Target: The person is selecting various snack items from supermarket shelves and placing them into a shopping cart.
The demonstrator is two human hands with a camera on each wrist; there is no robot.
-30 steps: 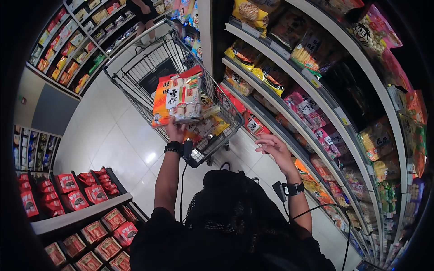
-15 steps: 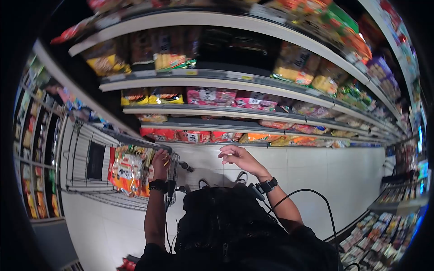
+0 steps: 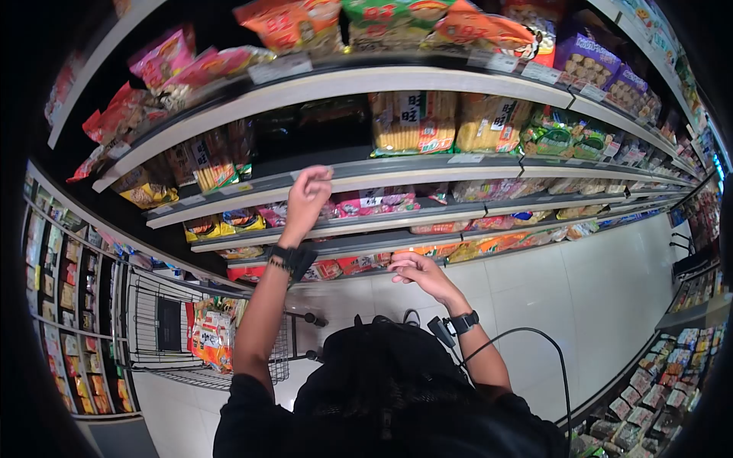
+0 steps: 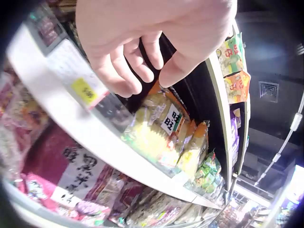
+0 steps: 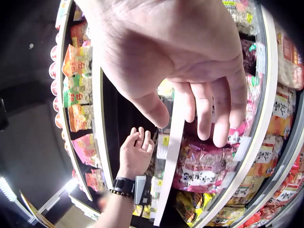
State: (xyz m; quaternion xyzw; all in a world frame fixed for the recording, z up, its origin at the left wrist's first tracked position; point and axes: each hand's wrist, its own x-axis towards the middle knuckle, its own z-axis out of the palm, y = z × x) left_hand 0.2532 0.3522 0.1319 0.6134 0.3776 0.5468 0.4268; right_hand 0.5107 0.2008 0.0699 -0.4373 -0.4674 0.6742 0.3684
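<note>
My left hand (image 3: 309,200) is raised in front of the snack shelf, level with a dark gap between packs, its fingers loosely bent around nothing. In the left wrist view the fingers of the left hand (image 4: 142,61) hang apart above a clear pack of yellow snacks (image 4: 164,124). My right hand (image 3: 421,275) hovers lower and further right, before the bottom shelves, and holds nothing. Seen from the right wrist, the right hand (image 5: 185,71) has relaxed, spread fingers near a pink pack (image 5: 202,168). Neither hand visibly touches a pack.
A wire shopping cart (image 3: 156,366) with snack packs (image 3: 212,336) in it stands at the lower left. Shelf edges (image 3: 427,80) curve across the front. A display of small packs (image 3: 649,404) is at the lower right, and a cable (image 3: 527,330) hangs from my right wrist.
The view has turned right from the cart to the shelves. My left hand let go of the pack at the cart and rose to the shelf; my right hand stays low and free.
</note>
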